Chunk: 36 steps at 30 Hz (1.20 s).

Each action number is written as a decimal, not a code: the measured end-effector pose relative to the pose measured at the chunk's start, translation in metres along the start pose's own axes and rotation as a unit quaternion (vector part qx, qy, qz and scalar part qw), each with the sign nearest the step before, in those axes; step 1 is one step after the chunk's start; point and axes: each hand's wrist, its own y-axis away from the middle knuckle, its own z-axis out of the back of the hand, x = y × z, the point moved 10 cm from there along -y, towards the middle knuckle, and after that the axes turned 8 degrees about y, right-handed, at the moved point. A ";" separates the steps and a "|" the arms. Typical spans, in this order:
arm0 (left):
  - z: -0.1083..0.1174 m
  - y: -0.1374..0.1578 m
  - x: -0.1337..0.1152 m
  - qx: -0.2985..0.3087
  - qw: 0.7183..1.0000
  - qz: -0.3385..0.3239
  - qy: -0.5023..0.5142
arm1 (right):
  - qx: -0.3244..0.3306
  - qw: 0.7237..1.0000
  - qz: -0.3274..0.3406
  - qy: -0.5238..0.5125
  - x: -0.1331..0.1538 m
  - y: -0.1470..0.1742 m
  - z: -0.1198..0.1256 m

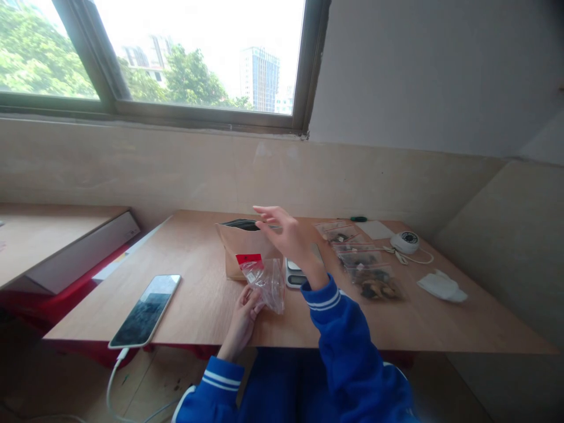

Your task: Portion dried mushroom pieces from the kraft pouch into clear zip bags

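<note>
The left hand (247,306) was found pinching a clear plastic bag with a red header (272,288) between thumb and fingers, low over the wooden counter (198,252); the bag leaned up and to the right of that hand. The right hand (287,235) was raised above and to the right of the left, its fingers extended and slightly parted, the thumb apart from them. Just behind both hands, a brown paper pouch with a dark lining (233,258) stood upright, its mouth parted, partly hidden by the bag and the right hand. Beneath the right wrist lay a flat white and grey device (294,280), mostly covered by the forearm. To the right of the right hand were noted clear zip bags with dark and brown contents (374,285), farther off a white dome camera (404,241) and a crumpled white sheet (442,286). Well left of the left hand, a pale-edged black smartphone (145,311) lay with a white cable (123,353) attached.
</note>
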 end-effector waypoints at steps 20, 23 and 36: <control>-0.018 0.043 -0.030 0.123 0.979 0.040 -0.155 | -0.119 0.920 -0.352 -0.125 -0.114 0.139 0.007; -0.026 0.046 -0.045 0.131 0.971 0.015 -0.197 | -0.115 0.932 -0.325 -0.115 -0.106 0.138 0.000; -0.009 0.045 -0.098 -0.160 0.897 -0.209 -0.356 | 0.160 0.864 -0.367 -0.304 -0.050 0.183 -0.096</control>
